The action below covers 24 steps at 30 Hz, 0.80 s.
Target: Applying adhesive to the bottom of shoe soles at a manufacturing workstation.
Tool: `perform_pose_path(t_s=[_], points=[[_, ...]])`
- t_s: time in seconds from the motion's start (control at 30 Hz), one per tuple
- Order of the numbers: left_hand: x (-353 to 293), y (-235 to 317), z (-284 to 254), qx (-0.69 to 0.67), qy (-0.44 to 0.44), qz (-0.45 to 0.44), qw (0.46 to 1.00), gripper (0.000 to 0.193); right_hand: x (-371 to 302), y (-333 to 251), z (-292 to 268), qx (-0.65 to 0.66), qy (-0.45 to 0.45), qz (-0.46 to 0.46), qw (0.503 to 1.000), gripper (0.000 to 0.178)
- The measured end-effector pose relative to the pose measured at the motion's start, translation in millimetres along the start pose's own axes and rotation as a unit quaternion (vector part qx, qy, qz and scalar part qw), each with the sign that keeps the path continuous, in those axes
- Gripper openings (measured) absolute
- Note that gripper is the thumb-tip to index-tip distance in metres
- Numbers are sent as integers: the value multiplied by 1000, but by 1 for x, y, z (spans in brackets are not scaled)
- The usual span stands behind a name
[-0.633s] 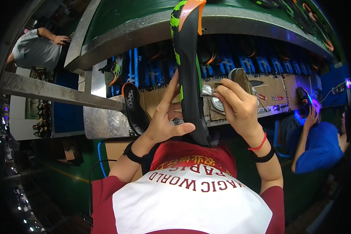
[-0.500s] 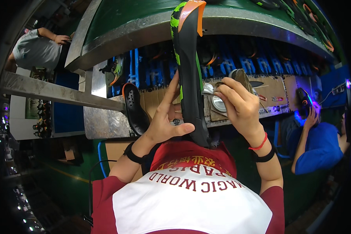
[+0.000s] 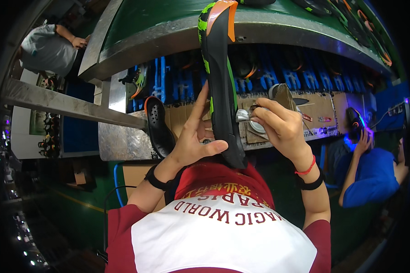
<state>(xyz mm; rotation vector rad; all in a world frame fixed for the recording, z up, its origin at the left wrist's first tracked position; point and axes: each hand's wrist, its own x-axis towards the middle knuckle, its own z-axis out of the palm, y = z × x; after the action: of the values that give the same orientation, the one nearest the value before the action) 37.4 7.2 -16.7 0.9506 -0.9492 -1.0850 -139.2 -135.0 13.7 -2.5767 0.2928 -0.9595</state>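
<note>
A long black shoe sole [image 3: 221, 82] with green patches and an orange end stands lengthwise before me. My left hand [image 3: 193, 141] supports it from the left, thumb across its near end and fingers along and behind it. Just right of the sole, my right hand [image 3: 282, 129] pinches a small brush-like tool [image 3: 243, 115] with a pale, flared tip. The tip is at or very near the sole's right side; I cannot tell if they touch. Partly hidden under my right hand is a round white dish [image 3: 258, 128]. Another black sole [image 3: 158, 125], perforated and orange-rimmed, lies left of my left hand.
A metal-framed green conveyor [image 3: 168, 18] crosses the far side. Cardboard [image 3: 321, 107] covers the bench, with red clips [image 3: 324, 119] on it. Blue racks [image 3: 269, 79] stand beneath the conveyor. A person in blue [image 3: 371, 170] works at right, another in grey [image 3: 50, 50] at far left.
My right hand has lowered slightly, and the tool's pale tip now shows more fully beside the sole. My left hand and the sole have hardly moved.
</note>
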Motion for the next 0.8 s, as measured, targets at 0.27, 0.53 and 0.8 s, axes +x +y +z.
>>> perform_pose_path(t_s=[0.27,0.53,0.8], points=[[10,7,0,-2,9,13,1000,101,1,3,-12,63,57,45,995,12],[66,81,-20,-330,1,-85,940,75,-23,7,-31,96,216,166,957,7],[155,91,-75,-545,-16,-4,838,49,-37,12,-17,139,194,212,948,10]])
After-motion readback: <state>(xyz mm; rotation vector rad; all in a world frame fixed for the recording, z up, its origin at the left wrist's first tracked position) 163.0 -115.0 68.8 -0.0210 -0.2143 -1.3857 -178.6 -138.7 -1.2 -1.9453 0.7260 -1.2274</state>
